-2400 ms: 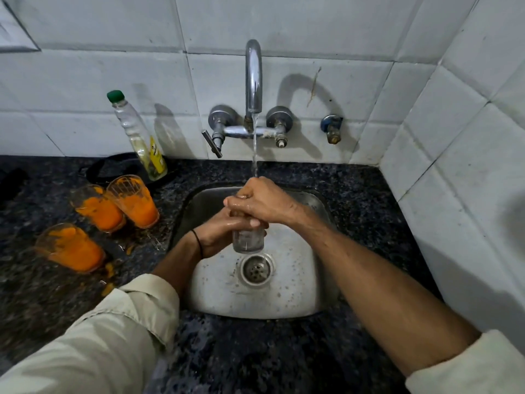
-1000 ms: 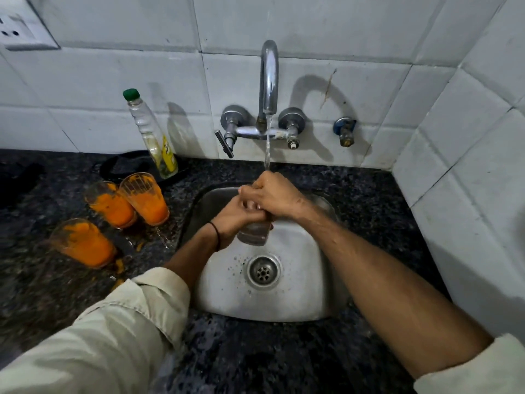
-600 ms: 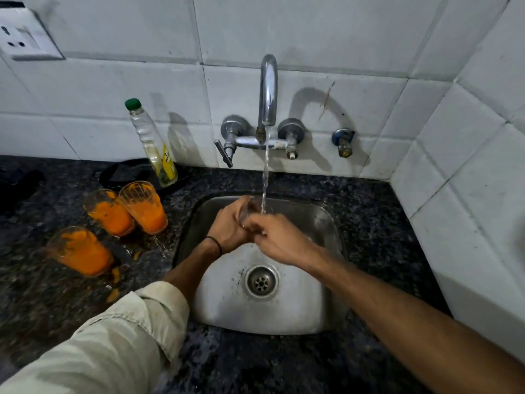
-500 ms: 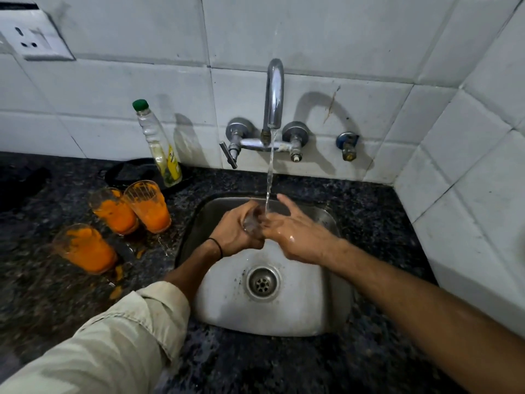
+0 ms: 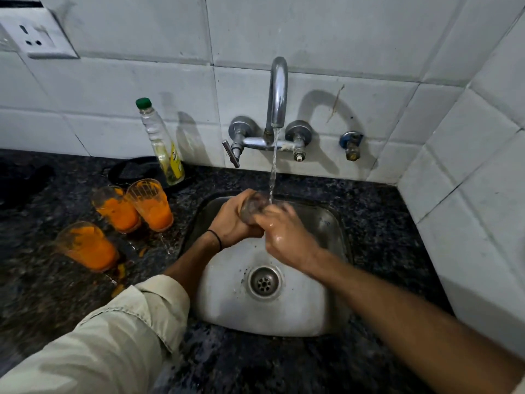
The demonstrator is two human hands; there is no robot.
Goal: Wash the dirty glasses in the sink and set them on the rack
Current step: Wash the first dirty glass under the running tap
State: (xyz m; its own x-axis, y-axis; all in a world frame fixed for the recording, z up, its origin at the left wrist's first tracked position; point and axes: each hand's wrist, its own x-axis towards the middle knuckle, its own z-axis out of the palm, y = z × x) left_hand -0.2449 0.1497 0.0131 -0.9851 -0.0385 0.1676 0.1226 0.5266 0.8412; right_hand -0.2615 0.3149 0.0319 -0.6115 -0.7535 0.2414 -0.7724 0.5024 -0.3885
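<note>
The left hand (image 5: 230, 223) and wet right hand (image 5: 287, 237) grip the clear glass (image 5: 251, 207), fingers curled.

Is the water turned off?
No, water streams from the tap down to the glass in the left hand.

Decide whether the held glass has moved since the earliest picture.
Yes: the glass moved away from the drain, back toward the tap.

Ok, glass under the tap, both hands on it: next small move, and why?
Probably turn the glass in the left hand so the right hand rubs the rest of its wall: water is running onto it, both hands grip it, and three orange-smeared glasses wait on the counter.
</note>
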